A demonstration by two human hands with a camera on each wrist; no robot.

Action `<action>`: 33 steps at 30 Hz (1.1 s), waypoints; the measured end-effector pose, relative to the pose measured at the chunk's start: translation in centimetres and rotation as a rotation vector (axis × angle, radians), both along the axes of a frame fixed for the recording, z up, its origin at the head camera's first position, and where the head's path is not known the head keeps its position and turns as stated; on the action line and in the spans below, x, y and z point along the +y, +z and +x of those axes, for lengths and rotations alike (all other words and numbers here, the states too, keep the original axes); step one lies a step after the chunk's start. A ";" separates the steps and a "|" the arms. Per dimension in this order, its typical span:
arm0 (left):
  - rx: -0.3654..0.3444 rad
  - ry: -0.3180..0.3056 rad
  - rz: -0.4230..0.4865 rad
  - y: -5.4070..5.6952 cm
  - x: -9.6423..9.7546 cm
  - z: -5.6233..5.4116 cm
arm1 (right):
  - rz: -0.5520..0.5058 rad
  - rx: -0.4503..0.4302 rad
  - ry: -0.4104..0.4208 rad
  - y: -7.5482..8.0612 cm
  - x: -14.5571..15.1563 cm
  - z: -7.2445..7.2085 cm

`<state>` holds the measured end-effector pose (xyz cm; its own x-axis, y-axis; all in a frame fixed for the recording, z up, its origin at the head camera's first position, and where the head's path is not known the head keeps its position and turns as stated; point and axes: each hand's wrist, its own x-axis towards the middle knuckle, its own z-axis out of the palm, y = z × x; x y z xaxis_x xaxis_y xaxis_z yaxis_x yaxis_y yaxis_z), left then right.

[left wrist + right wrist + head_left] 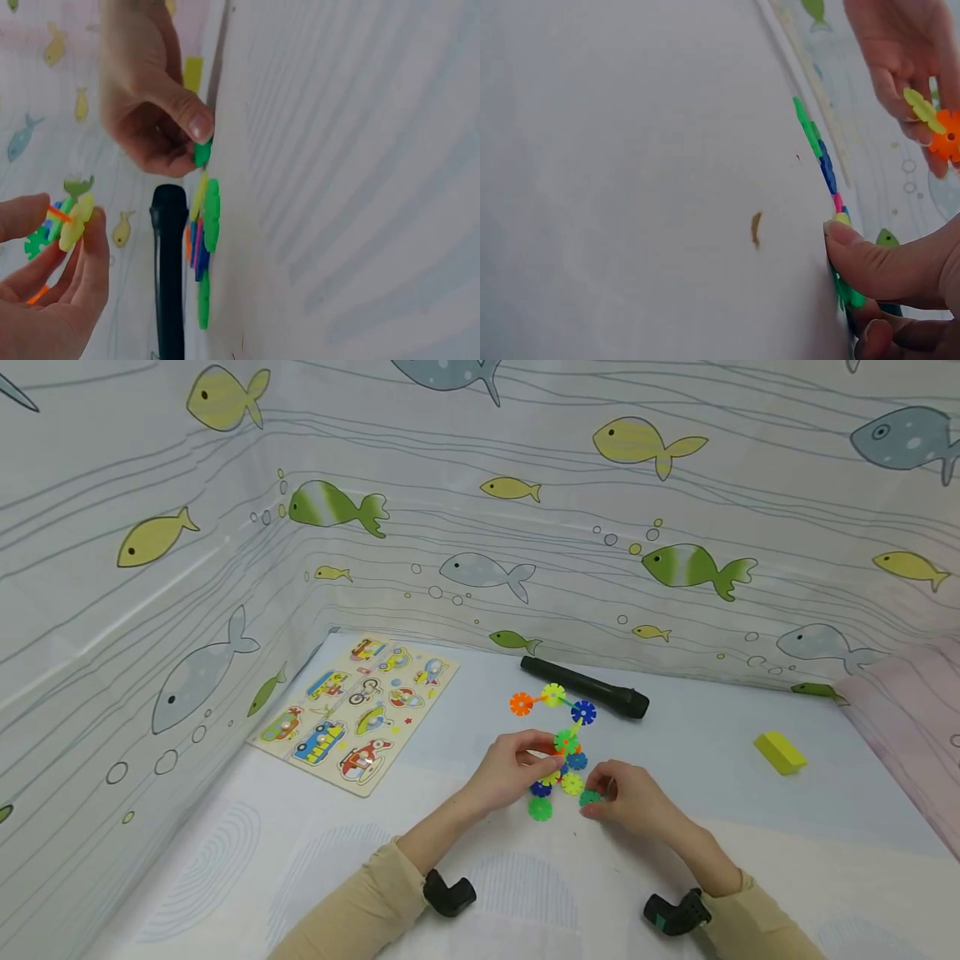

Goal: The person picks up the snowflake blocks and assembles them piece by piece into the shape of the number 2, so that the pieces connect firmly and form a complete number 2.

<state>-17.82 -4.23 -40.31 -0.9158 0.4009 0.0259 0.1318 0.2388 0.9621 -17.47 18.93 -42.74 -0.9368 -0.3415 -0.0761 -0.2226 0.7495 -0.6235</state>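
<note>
My left hand (517, 768) grips a joined chain of coloured notched plastic discs, raised above the table. Orange (521, 703), yellow (553, 695) and blue (583, 712) discs form its far end. In the left wrist view, thumb and fingers pinch a yellow disc (79, 223) of that chain. My right hand (630, 797) pinches a green disc (590, 798) between thumb and fingers, low at the table. Between the hands lie more discs, among them a green disc (540, 809) and a yellow disc (572, 783). Whether these touch one another is unclear.
A black microphone (585, 685) lies behind the discs. To the left is a wooden picture puzzle board (382, 772) with vehicle pieces. A yellow block (781, 752) sits on the right. Fish-printed curtain (420, 527) encloses the table's back and sides.
</note>
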 end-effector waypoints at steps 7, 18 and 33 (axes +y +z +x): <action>-0.003 -0.008 0.001 0.2 0.4 0.0 | 0.018 0.051 0.018 0.4 0.1 0.3; 0.052 0.041 0.031 0.1 0.1 0.0 | -0.585 -0.407 0.092 1.3 -3.0 0.5; 0.031 0.057 0.094 0.5 0.3 0.2 | -0.884 -0.610 0.026 0.2 -4.2 1.6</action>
<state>-17.59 -3.95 -39.77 -0.9350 0.3431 0.0899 0.1510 0.1556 0.9762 -15.84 14.73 -42.59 -0.8157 -0.5239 -0.2453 0.3008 -0.0219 -0.9534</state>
